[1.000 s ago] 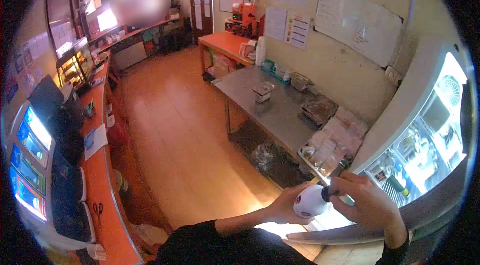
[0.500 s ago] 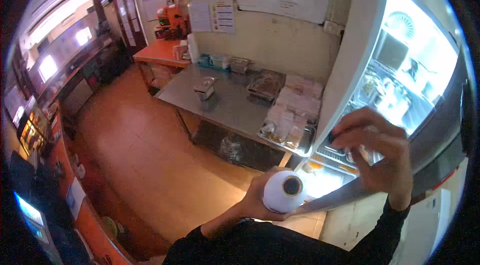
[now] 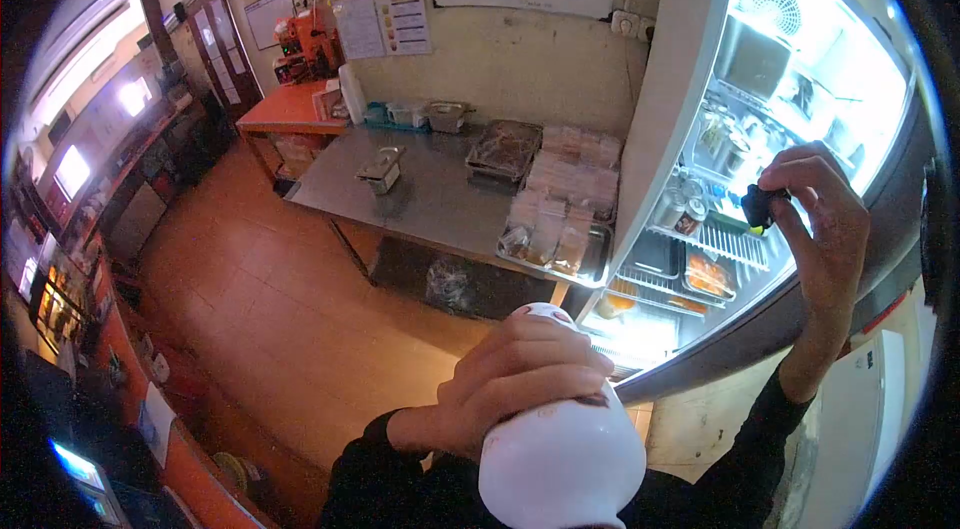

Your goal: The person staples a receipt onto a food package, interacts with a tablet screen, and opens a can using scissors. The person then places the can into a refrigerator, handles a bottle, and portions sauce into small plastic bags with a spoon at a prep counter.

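Note:
My left hand (image 3: pixel 525 374) is wrapped round a white bottle (image 3: pixel 565 469), low in the middle of the view and close to the camera. The bottle is tilted, its rounded end toward me; its mouth is out of sight. At the right, my right hand (image 3: pixel 825 229) pinches a small black cap (image 3: pixel 762 207) between thumb and fingers. Behind that hand stands a lit white fridge (image 3: pixel 690 99) with its door (image 3: pixel 860 259) open. On its wire shelves (image 3: pixel 735 244) are several containers, jars and a tray of orange food (image 3: pixel 708 274).
Left of the fridge, a steel table (image 3: pixel 440 199) bears a metal tray of wrapped packets (image 3: pixel 555 229), a dark-filled pan (image 3: pixel 502 151) and a small steel container (image 3: pixel 381 169). An orange table (image 3: pixel 285 109) holds an orange machine (image 3: pixel 308 47). An orange counter (image 3: pixel 190 439) runs along the left.
The bottle has come up closer to the camera and tipped, so its dark round opening no longer shows. My right hand has moved right and up with the cap.

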{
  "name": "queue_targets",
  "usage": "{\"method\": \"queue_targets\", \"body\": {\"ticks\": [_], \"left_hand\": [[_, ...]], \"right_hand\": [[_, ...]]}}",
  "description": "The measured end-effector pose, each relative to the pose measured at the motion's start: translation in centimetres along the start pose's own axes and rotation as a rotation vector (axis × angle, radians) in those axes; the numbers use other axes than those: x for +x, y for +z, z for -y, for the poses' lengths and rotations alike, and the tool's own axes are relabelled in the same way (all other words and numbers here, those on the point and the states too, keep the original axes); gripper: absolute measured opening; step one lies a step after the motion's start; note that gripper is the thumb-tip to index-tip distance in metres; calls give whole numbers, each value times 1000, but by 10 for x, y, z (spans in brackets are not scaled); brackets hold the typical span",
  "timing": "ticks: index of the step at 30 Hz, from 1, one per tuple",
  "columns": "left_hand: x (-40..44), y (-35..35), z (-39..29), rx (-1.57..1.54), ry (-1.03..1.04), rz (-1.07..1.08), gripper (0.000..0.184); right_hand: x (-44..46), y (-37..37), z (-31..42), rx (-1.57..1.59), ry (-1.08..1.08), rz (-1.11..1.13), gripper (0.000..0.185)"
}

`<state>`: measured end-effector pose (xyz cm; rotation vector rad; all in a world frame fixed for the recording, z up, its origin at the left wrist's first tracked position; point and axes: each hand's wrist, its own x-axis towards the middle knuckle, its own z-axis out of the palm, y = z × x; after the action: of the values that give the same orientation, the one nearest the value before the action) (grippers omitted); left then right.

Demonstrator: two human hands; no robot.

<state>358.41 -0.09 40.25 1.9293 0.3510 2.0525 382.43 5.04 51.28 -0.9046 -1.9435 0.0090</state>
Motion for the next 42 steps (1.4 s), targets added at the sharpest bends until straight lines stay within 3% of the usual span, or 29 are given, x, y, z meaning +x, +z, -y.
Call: {"method": "queue_targets", "body": {"ticks": [13,19,23,28,31,33,35,37,39,42], "left_hand": [[18,10,-3,87,241,-48,33],[33,5,-2,130,332,20,36],[40,9,1,119,366,5,36],[47,8,7,81,371,55,35],[48,7,13,66,336,121,38],[46,7,21,18,291,186,40],[46,9,27,-80,218,239,42],[45,11,31,-169,152,273,43],[42,10,28,-256,-93,362,46],[40,13,41,-391,-180,402,71]], "right_hand": [[-11,-9,10,-149,48,-84,27],[-12,-12,18,-88,141,-47,27],[-10,-12,25,-36,91,-32,30],[-5,-7,47,54,163,9,16],[0,-8,47,3,18,98,15],[1,-2,57,-10,40,80,16],[3,0,64,175,116,109,16],[5,-5,64,105,87,149,20],[7,-6,62,101,-131,137,25],[7,-1,64,188,-232,177,33]]}}
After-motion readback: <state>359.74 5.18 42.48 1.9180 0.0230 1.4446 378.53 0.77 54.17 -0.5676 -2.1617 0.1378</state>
